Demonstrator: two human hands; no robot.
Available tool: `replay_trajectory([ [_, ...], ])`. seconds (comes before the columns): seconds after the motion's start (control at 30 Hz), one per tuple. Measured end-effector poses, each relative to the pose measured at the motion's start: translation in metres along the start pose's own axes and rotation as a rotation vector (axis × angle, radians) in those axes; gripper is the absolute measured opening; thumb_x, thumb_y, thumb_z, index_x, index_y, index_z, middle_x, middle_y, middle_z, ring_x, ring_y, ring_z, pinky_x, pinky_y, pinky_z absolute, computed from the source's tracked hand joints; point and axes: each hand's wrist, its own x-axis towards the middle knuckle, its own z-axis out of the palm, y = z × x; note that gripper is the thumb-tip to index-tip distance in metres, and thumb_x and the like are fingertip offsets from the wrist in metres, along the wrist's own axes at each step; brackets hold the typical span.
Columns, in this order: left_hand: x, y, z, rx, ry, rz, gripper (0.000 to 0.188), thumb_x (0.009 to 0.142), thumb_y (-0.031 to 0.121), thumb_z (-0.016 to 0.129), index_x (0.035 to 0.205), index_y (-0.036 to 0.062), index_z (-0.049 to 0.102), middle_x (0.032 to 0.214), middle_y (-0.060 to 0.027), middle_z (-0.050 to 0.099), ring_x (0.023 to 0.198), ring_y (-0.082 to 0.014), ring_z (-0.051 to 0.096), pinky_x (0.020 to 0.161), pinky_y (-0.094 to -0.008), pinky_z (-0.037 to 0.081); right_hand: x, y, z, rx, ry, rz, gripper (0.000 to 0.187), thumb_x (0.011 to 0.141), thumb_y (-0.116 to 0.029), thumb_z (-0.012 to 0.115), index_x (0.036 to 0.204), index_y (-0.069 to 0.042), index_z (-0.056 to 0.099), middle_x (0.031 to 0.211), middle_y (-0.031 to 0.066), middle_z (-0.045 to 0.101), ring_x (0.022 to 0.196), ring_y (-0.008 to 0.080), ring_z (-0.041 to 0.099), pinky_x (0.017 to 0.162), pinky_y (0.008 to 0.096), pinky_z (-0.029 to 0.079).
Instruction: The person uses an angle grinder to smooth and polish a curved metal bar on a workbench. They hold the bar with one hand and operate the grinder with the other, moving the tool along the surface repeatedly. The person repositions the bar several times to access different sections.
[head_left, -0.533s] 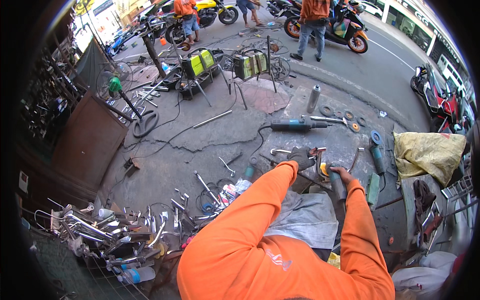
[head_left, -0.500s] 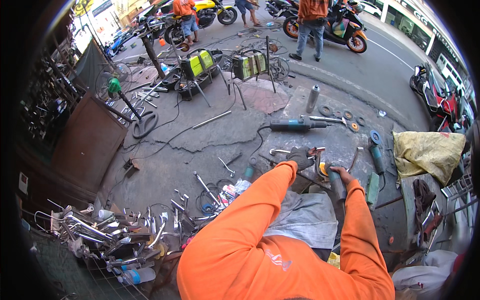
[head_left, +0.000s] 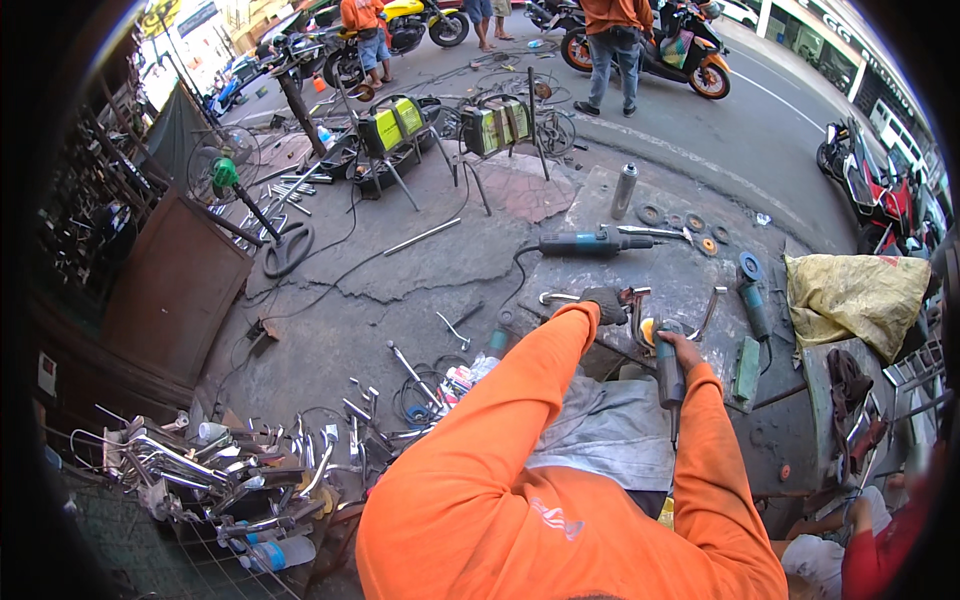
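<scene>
I've L hand, gloved, curled round bent metal pc, ctr-right of frame — forearm slanting up-right. R hand wrapped round grinder just below, elbow bent; yellow disc nr metal — contact unclear.

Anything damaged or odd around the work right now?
Two things: the left hand is gloved while the right hand looks bare, a mismatch; and the pavement to their left is split by a long jagged crack.

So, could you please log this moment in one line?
left hand: holding bent metal | right hand: holding grinder | nearby: grey canister
</scene>
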Motion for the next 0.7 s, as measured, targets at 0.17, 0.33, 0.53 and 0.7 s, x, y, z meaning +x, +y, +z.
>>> replay_trajectory([
  [0.17,0.008,0.000,-0.001,0.001,-0.023,-0.039,0.060,0.065,0.039,0.079,0.118,0.0100,0.074,0.114,-0.0192,0.074,0.104,-0.0372,0.072,0.092,-0.0423,0.055,-0.010,-0.005,-0.019,-0.408,0.104,-0.228,0.073,0.078,-0.054,0.073,0.114,0.010,0.071,0.112,0.0323,0.071,0.107,0.0456,0.069,0.088,0.0474,0.054],
  [0.33,-0.007,0.003,-0.001,-0.079,0.049,-0.075,0.058,0.066,0.036,0.078,0.117,0.0092,0.075,0.115,-0.0214,0.074,0.108,-0.0384,0.072,0.096,-0.0447,0.056,-0.012,0.007,-0.019,-0.300,0.179,-0.142,0.078,0.075,-0.057,0.075,0.110,0.013,0.071,0.108,0.0310,0.072,0.100,0.0432,0.070,0.085,0.0466,0.053],
  [0.53,-0.018,0.005,-0.004,-0.102,0.092,-0.090,0.058,0.067,0.038,0.079,0.117,0.0087,0.074,0.118,-0.0197,0.073,0.111,-0.0385,0.069,0.096,-0.0435,0.054,-0.005,0.020,0.018,0.064,0.147,-0.179,0.073,0.075,-0.057,0.078,0.105,0.010,0.074,0.101,0.0228,0.074,0.090,0.0330,0.071,0.080,0.0444,0.053],
  [0.7,-0.019,0.007,-0.004,-0.147,0.114,-0.106,0.057,0.067,0.038,0.077,0.115,0.0089,0.074,0.114,-0.0214,0.073,0.108,-0.0390,0.070,0.093,-0.0444,0.055,-0.015,0.031,0.019,-0.204,0.465,-0.092,0.086,0.072,-0.065,0.078,0.101,0.016,0.071,0.102,0.0372,0.070,0.103,0.0476,0.070,0.087,0.0527,0.053],
])
